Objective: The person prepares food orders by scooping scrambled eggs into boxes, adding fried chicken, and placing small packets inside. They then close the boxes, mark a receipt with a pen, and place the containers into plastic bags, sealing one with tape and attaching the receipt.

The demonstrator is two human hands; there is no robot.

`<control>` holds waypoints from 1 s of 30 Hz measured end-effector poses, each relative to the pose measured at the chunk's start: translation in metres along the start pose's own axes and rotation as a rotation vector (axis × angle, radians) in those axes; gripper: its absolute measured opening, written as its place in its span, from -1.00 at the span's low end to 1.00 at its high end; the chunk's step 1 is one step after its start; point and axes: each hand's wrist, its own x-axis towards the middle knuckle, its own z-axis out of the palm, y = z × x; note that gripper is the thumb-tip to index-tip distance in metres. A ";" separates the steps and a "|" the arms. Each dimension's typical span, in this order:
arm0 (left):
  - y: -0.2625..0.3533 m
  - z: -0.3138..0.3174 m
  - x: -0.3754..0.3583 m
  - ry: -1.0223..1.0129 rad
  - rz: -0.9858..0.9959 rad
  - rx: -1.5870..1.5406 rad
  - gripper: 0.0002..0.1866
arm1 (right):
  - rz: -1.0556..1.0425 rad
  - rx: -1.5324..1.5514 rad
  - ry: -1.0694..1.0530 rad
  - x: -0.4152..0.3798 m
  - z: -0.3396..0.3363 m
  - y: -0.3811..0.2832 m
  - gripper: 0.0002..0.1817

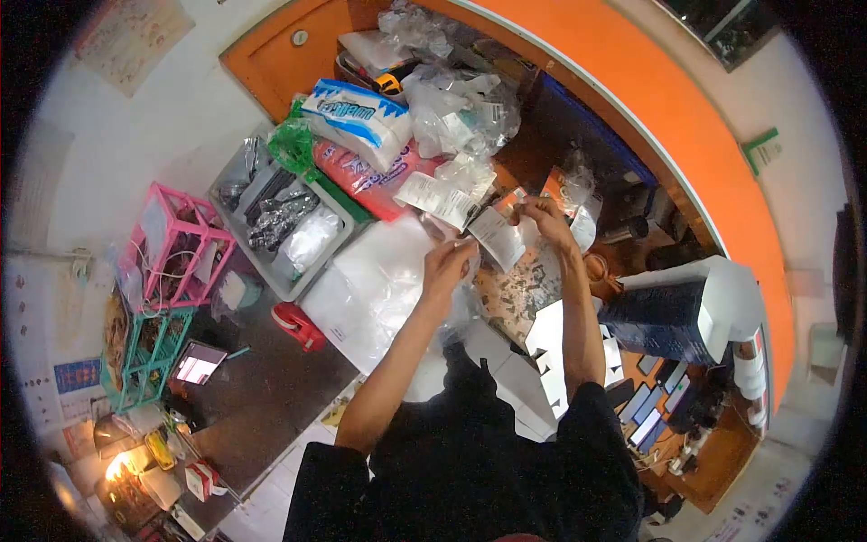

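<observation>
A white printed label [496, 239] on crinkled clear plastic stretches between my two hands. My left hand [448, 268] is closed, its fingers pinching the clear plastic at the lower left of the label. At the label's upper right, my right hand [545, 221] pinches the edge with bent fingers. Just left of the label lies another printed slip [436, 198] on a clear plastic bag. Beneath my left hand a large sheet of white plastic [372, 271] covers the work surface. Scraps litter the brown surface [519, 294] below my right hand.
Behind lie a white-and-blue pack [355, 117], a pink pack [366, 172] and crumpled clear bags [461, 113]. A grey bin [336, 237] of plastic-wrapped items stands left, near a red tape dispenser [299, 327]. At right are a dark box [655, 312] and several phones [643, 415].
</observation>
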 end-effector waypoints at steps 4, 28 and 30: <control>-0.036 0.036 0.047 0.096 0.013 -0.056 -0.81 | -0.170 0.211 -0.221 -0.006 -0.006 0.016 -0.67; -0.085 0.059 0.122 0.529 0.398 0.587 -0.70 | -0.596 -0.229 -0.242 -0.018 0.083 -0.047 -0.71; -0.083 0.059 0.110 0.586 0.456 0.626 -0.67 | -0.588 -0.237 -0.221 -0.022 0.076 -0.041 -0.72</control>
